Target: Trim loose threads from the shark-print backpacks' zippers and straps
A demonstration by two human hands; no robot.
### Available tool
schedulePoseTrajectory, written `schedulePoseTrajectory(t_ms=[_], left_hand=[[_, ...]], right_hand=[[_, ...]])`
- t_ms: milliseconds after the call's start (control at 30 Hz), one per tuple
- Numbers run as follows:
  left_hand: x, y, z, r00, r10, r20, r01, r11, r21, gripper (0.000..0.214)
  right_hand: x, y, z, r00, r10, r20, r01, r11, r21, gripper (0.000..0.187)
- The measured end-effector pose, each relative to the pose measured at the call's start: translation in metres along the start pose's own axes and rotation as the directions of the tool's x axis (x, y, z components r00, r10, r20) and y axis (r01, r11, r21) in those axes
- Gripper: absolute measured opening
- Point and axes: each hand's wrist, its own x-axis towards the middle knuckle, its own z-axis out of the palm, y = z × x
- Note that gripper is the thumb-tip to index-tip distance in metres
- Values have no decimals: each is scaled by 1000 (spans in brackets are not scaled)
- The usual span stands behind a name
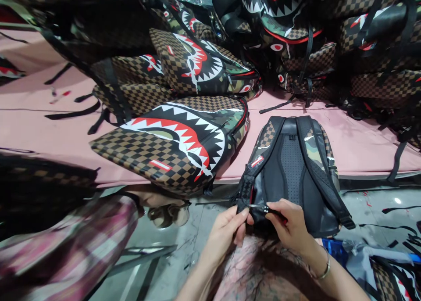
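Observation:
A black-backed backpack [291,173] with checkered and camouflage sides lies back panel up over the front edge of the pink table, its lower end toward me. At its lower left corner my left hand [232,225] is closed, pinching the end of a black strap [244,198] between thumb and fingers. My right hand [289,224] is closed around small scissors [263,209] with dark handles. Their silver tips point left and reach the left fingertips. Exactly what lies between the tips is too small to make out.
On the pink table [368,147], a shark-mouth backpack [177,143] lies to the left, with several more stacked behind. At left is a person in a plaid garment [75,244]. Straps and scraps litter the grey floor [371,204]; another bag [391,279] lies at lower right.

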Motion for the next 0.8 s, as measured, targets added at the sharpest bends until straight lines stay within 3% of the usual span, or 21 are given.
schedulePoseTrajectory(t_ms=[133,400,800], left_hand=[[-4,1,4,998,-36,59,36,999,-10,29],[-6,9,8,995,-62,81,70,993,-100,27],[1,4,4,978,-91,189,67,990,126,38]], right_hand=[[7,-2,0,998,-20,56,25,996,-87,14],[4,7,1,998,-63,11,64,985,-158,22],[10,5,-2,995,8,97,9,985,-173,26]])
